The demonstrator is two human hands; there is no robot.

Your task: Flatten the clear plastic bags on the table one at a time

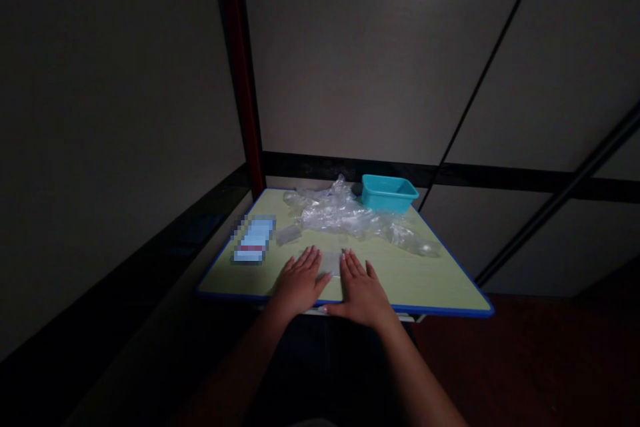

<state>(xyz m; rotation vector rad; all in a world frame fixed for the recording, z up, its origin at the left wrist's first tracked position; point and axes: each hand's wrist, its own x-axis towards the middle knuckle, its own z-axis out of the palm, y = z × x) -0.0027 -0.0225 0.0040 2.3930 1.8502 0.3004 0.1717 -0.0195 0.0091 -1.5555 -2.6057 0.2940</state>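
Observation:
A small, flat, whitish translucent sheet [331, 263], perhaps a plastic bag, lies near the front of the table. My left hand [299, 282] rests flat over its left side, fingers stretched forward. On its right side lies my right hand [361, 288], palm down, the thumb spread toward the table's near edge. Both hands are open and cover the sheet's two sides. Just beyond them is a loose pile of crumpled clear plastic bags [340, 213]. Another small translucent piece [289, 235] sits beyond my left hand, to its left.
The pale green table [425, 283] has a blue rim. A turquoise plastic basin [387, 195] stands at the back right. At the left lies a blurred-out, phone-like rectangle [255, 240]. Grey wall panels [345, 80] rise close behind the table, with a dark red post [243, 73] at the left.

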